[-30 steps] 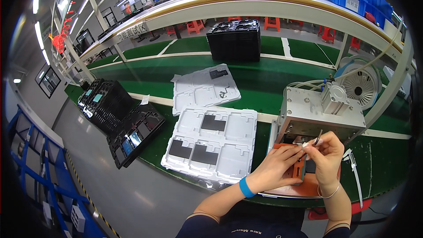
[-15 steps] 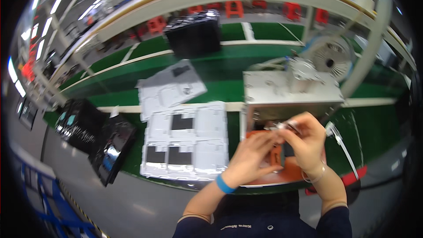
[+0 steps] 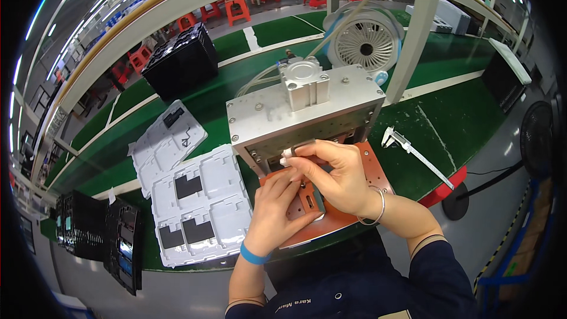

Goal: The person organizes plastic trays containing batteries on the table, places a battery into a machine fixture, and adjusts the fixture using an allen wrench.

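Observation:
My right hand (image 3: 338,178) is closed in a pinch on a small white piece (image 3: 287,156) in front of the metal press. Its exact kind is too small to make out. A dark strip (image 3: 305,143) shows along the index finger. My left hand (image 3: 273,215) lies with fingers stretched and thumb apart on the orange base plate (image 3: 373,168), beside a small orange block with a slot (image 3: 309,199). The fingertips of the left hand are just below the white piece, partly hidden by the right hand. The silver press (image 3: 307,112) carries a square cylinder on top.
Left of the press are a white plastic tray (image 3: 227,171) with dark flat pieces and another tray (image 3: 171,136). A caliper (image 3: 418,156) lies to the right. Behind stand a fan (image 3: 366,47), an upright post (image 3: 419,35) and a black stack (image 3: 180,62). Black trays (image 3: 124,242) sit far left.
My view has turned to the right, so the bench appears shifted left and tilted. The right hand still pinches the white piece, and the left hand stays on the orange fixture.

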Demonstrator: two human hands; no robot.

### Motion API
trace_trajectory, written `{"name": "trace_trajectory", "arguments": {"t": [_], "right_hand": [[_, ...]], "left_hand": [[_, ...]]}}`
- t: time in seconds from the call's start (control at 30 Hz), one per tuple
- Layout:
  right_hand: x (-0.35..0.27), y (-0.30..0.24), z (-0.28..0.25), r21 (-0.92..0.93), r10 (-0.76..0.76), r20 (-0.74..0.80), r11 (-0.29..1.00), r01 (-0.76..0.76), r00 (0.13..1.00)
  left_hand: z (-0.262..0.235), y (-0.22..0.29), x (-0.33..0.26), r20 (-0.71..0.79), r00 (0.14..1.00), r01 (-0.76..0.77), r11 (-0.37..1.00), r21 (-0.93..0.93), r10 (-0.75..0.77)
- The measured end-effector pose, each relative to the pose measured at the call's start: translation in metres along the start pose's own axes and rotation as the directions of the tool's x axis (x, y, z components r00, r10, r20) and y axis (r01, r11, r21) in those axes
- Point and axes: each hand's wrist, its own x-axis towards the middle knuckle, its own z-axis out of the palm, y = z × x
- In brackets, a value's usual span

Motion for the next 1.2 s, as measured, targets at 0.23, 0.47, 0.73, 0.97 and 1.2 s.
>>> {"name": "trace_trajectory", "arguments": {"t": [0.23, 0.47, 0.73, 0.97, 1.2], "right_hand": [[-0.009, -0.029, -0.098, -0.337, -0.397, -0.548, 0.910, 0.240, 0.737], [-0.075, 0.123, -0.267, -0.884, -0.144, -0.419, 0.291, -0.366, 0.896], [-0.114, 0.172, -0.284, -0.894, 0.081, -0.417, 0.146, -0.424, 0.905], [-0.056, 0.048, -0.151, -0.697, -0.032, 0.027, 0.716, 0.041, 0.999], [-0.048, 0.048, -0.097, -0.496, 0.066, 0.381, 0.856, 0.144, 0.922]], "left_hand": [[-0.002, -0.003, -0.004, 0.025, 1.000, 0.012, 0.997, 0.080, -0.014], [0.000, -0.004, 0.002, 0.046, 0.999, -0.012, 0.997, 0.076, 0.008], [-0.010, 0.002, 0.002, 0.082, 0.995, 0.037, 0.991, 0.130, -0.048], [-0.007, 0.001, 0.005, 0.092, 0.996, 0.004, 0.995, 0.099, -0.013], [-0.009, 0.001, 0.010, 0.126, 0.992, 0.001, 0.998, 0.060, -0.009]]}}
